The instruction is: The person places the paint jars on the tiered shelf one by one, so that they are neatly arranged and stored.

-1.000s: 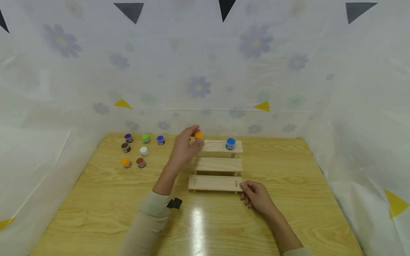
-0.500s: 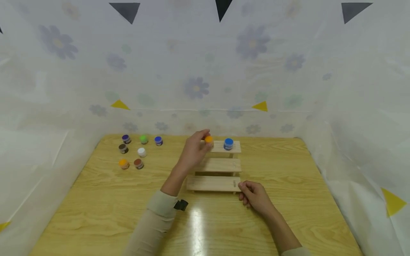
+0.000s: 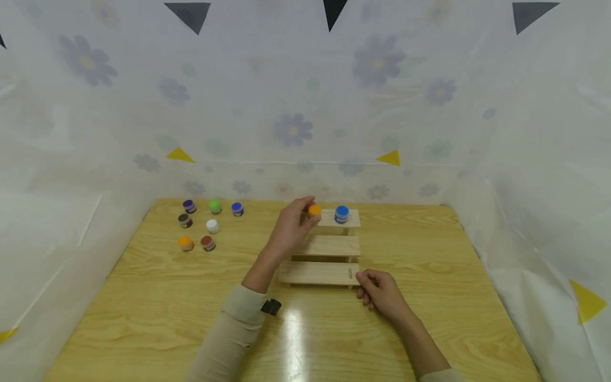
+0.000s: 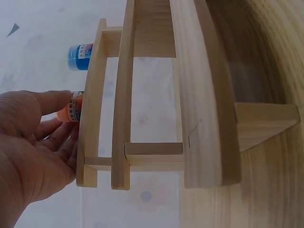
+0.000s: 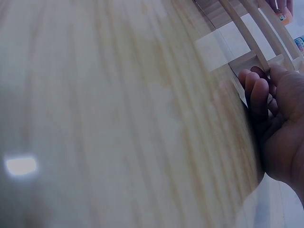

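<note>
A three-step wooden rack [image 3: 329,245] stands on the table. My left hand [image 3: 288,225] pinches a small orange-capped paint jar [image 3: 314,210] at the top step; in the left wrist view the jar [image 4: 74,107] sits upright against that step's board, with thumb and fingers around it. To its right a blue-capped paint jar [image 3: 341,214] stands on the same step, a gap between them. My right hand [image 3: 384,294] pinches the right end of the lowest step between thumb and finger; the right wrist view shows the fingers [image 5: 259,97] curled at the rack's end.
Several paint jars stand at the table's back left: purple [image 3: 189,206], green [image 3: 215,206], dark blue [image 3: 237,209], black [image 3: 184,220], white [image 3: 212,226], orange [image 3: 185,243] and brown [image 3: 207,243]. A flower-patterned sheet [image 3: 258,106] hangs behind the table [image 3: 143,318].
My left hand has moved right along the top step with the orange-capped jar, closer to the blue-capped one. The right hand keeps its grip on the lowest step.
</note>
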Motion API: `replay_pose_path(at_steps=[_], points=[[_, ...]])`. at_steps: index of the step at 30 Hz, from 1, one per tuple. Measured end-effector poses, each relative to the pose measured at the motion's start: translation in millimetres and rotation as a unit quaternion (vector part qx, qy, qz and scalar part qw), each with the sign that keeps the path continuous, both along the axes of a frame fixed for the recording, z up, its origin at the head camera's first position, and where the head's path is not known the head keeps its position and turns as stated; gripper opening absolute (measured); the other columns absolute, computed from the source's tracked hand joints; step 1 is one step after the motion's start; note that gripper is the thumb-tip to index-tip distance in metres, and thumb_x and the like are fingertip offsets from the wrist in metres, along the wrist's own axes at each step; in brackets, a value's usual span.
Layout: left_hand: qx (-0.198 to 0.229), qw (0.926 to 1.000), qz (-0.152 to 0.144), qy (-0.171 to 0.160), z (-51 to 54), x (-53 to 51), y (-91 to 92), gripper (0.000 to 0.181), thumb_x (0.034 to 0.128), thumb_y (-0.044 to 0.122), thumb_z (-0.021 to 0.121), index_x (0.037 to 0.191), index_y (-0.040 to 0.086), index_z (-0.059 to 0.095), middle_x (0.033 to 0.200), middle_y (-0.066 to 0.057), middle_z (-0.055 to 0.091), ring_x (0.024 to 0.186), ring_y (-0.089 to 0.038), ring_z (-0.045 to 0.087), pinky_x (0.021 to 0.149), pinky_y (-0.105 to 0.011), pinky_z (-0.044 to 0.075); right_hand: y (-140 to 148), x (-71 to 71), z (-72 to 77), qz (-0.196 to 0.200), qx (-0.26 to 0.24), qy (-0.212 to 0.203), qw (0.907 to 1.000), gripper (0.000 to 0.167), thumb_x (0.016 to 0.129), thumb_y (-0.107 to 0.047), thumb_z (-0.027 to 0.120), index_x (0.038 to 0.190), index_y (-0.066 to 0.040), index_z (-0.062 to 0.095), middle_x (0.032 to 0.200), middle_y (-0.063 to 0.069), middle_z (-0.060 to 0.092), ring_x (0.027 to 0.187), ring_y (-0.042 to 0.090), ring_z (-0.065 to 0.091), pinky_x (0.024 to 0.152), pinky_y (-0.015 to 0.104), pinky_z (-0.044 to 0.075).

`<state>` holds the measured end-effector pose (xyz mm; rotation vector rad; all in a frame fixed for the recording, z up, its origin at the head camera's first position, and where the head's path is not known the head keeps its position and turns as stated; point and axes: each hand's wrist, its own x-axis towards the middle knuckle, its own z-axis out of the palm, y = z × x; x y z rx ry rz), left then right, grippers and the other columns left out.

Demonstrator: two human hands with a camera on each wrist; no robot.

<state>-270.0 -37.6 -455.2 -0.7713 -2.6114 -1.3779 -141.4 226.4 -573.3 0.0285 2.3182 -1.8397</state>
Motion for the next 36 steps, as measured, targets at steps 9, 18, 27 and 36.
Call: replay_pose_path(at_steps=[9, 18, 27, 36], points=[[0.018, 0.9991, 0.019, -0.033, -11.1, -0.3, -15.0, 0.058, 0.1046, 0.021, 0.070, 0.157, 0.011, 0.049, 0.145, -0.007, 0.061, 0.137, -0.025, 0.056, 0.112, -0.043, 0.051, -0.8, 0.2, -1.0, -0.001, 0.001, -0.002, 1.0000, 0.041, 0.110, -0.035, 0.059, 0.096, 0.002, 0.070, 0.074, 0.010, 0.068, 0.054, 0.012, 0.057, 0.043, 0.026, 0.051], [0.047, 0.9974, 0.054, 0.000, -22.4, -7.7, -42.6, 0.050, 0.1095, 0.023, 0.062, 0.156, 0.010, 0.050, 0.142, -0.008, 0.063, 0.135, -0.026, 0.056, 0.116, -0.049, 0.045, -1.4, -0.3, 3.3, -0.002, 0.006, -0.003, 1.0000, 0.041, 0.110, -0.036, 0.059, 0.097, 0.001, 0.071, 0.076, 0.013, 0.068, 0.054, 0.013, 0.057, 0.044, 0.026, 0.051], [0.067, 0.9932, 0.095, -0.007, -47.7, -21.5, -77.1, 0.046, 0.1105, 0.018, 0.059, 0.154, 0.006, 0.050, 0.142, -0.011, 0.063, 0.137, -0.030, 0.054, 0.115, -0.054, 0.043, -0.5, 0.1, -1.3, 0.004, 0.008, -0.018, 0.9998, 0.044, 0.110, -0.039, 0.058, 0.098, 0.001, 0.070, 0.078, 0.013, 0.067, 0.056, 0.013, 0.057, 0.044, 0.025, 0.051], [0.084, 0.9801, 0.173, -0.050, -78.9, -34.9, -108.0, 0.051, 0.1057, 0.015, 0.068, 0.152, 0.004, 0.052, 0.145, -0.017, 0.057, 0.138, -0.037, 0.051, 0.114, -0.056, 0.044, -1.4, -0.6, -7.8, 0.000, 0.002, -0.020, 0.9998, 0.046, 0.109, -0.041, 0.059, 0.098, 0.002, 0.070, 0.078, 0.013, 0.067, 0.055, 0.013, 0.057, 0.044, 0.023, 0.049]])
